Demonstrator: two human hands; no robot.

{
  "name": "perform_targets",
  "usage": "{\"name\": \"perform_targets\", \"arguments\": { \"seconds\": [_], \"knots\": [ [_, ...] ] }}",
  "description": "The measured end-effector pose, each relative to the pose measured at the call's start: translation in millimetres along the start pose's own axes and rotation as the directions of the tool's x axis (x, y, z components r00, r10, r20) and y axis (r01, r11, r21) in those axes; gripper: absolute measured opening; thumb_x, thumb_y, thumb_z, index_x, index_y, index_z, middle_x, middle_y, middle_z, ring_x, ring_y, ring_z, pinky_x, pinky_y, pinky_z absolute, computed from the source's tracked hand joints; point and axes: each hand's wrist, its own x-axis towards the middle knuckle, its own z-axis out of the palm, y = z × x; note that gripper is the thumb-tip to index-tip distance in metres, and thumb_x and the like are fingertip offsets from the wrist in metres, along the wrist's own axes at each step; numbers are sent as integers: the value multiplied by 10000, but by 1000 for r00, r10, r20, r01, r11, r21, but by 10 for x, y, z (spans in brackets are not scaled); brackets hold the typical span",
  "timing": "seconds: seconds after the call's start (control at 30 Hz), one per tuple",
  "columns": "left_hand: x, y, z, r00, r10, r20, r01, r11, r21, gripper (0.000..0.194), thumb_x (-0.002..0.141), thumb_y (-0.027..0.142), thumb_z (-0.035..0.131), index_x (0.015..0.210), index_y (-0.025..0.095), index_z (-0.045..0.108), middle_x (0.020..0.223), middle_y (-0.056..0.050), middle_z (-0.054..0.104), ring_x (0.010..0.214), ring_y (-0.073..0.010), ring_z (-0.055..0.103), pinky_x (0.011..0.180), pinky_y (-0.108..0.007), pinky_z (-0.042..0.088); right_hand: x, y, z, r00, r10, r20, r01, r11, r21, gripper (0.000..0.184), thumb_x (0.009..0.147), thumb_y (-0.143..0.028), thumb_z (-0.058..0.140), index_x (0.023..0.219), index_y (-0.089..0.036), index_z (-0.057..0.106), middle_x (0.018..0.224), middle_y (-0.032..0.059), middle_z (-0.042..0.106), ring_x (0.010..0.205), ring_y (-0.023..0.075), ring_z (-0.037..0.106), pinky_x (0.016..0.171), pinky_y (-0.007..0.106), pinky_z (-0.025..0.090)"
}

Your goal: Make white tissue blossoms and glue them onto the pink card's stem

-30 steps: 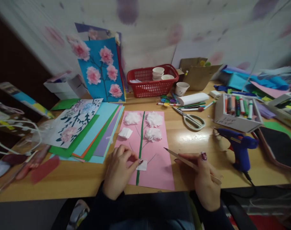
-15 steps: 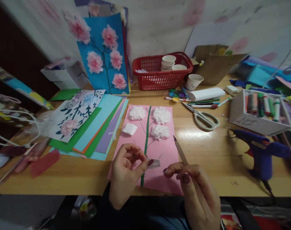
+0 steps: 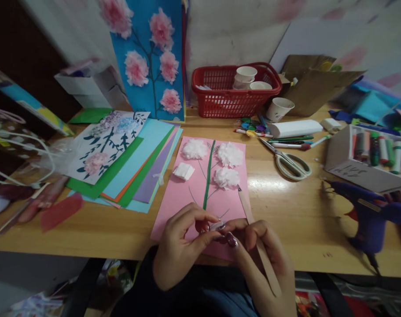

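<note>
Between thumb and fingers of my left hand (image 3: 187,244) is a small translucent strip (image 3: 216,226), perhaps tape. My right hand (image 3: 264,259) closes its thumb and forefinger on the strip's other end. A pale, dark-tipped wooden stick (image 3: 248,209), like a pencil, rests in my right hand, pointing away from me. Under both hands lies a pink sheet (image 3: 174,207) with a green stem (image 3: 208,180) and thin drawn branches. White tissue flowers (image 3: 229,154) sit on its upper half. A folded white tissue pad (image 3: 183,171) lies at its left side.
Coloured papers (image 3: 121,176) are stacked at left. Scissors (image 3: 288,163) lie right of the pink sheet, with a purple glue gun (image 3: 368,215) and marker box (image 3: 358,167) farther right. A red basket (image 3: 233,99) and blue flower picture (image 3: 147,66) stand behind.
My right hand has come left and up to meet my left hand at the strip, the stick still in it. The head view has tipped down slightly.
</note>
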Motion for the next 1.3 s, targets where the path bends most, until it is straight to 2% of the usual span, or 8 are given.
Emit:
{"name": "perform_targets", "arguments": {
  "seconds": [0.2, 0.33, 0.5, 0.67, 0.9, 1.0, 1.1, 1.3],
  "knots": [
    [-17, 48, -39, 997, -47, 57, 45, 998, 37, 110, 817, 279, 737, 881, 198, 698, 764, 4, 615, 682, -117, 551, 650, -211, 458, 44, -56, 17, 994, 93, 48, -97, 991, 97, 189, 902, -245, 623, 777, -233, 481, 865, -1, 655, 753, 116, 648, 678, 205, 560],
    [-8, 73, -65, 994, -85, 72, 80, 994, 69, 124, 780, 235, 774, 889, 203, 724, 735, 11, 628, 645, -111, 556, 634, -209, 465, 104, -105, 13, 981, 162, 106, -178, 970, 166, 222, 870, -233, 670, 745, -218, 487, 822, -4, 676, 702, 97, 644, 646, 176, 541],
    [7, 74, -49, 999, -33, 22, 30, 996, 87, 121, 778, 196, 773, 897, 194, 754, 769, -16, 672, 714, -129, 619, 671, -215, 496, 161, -105, 60, 989, 138, 60, -149, 958, 245, 232, 848, -187, 685, 719, -211, 495, 786, -15, 702, 683, 88, 669, 644, 165, 548],
    [-59, 79, -15, 997, -72, 38, 72, 997, -3, 322, 767, 186, 779, 1084, 227, 744, 848, -32, 658, 777, -146, 631, 683, -227, 528, 186, -55, 85, 992, 122, 27, -124, 947, 295, 243, 817, -146, 702, 719, -216, 490, 817, -16, 730, 704, 103, 693, 636, 188, 569],
    [-124, 151, 36, 989, -124, 82, 123, 992, 22, 485, 818, 87, 614, 1272, 255, 647, 924, -53, 612, 850, -169, 621, 689, -251, 559, 205, -51, 75, 996, 78, -47, -66, 972, 223, 253, 798, -137, 702, 702, -214, 481, 785, -14, 710, 708, 103, 685, 677, 200, 573],
    [-124, 167, 43, 988, -126, 94, 124, 992, 36, 520, 811, 78, 596, 1294, 267, 629, 922, -48, 600, 849, -165, 608, 722, -260, 565, 214, -47, 73, 996, 69, -59, -55, 977, 204, 255, 798, -148, 696, 704, -220, 470, 777, -13, 701, 714, 119, 685, 671, 223, 576],
    [-127, 171, 47, 982, -155, 110, 154, 988, 20, 510, 825, 91, 569, 1299, 272, 625, 915, -50, 582, 838, -167, 596, 685, -252, 571, 210, -33, 73, 995, 78, -68, -63, 979, 194, 265, 795, -151, 694, 700, -223, 458, 780, -6, 699, 708, 133, 682, 655, 243, 576],
    [-160, 158, 63, 980, -171, 99, 174, 985, -19, 535, 830, 60, 536, 1293, 312, 625, 899, -33, 562, 832, -156, 587, 671, -233, 554, 203, -21, 77, 994, 93, -63, -74, 967, 246, 269, 791, -136, 702, 711, -220, 460, 798, -19, 696, 733, 110, 677, 680, 209, 559]
  ]
}}
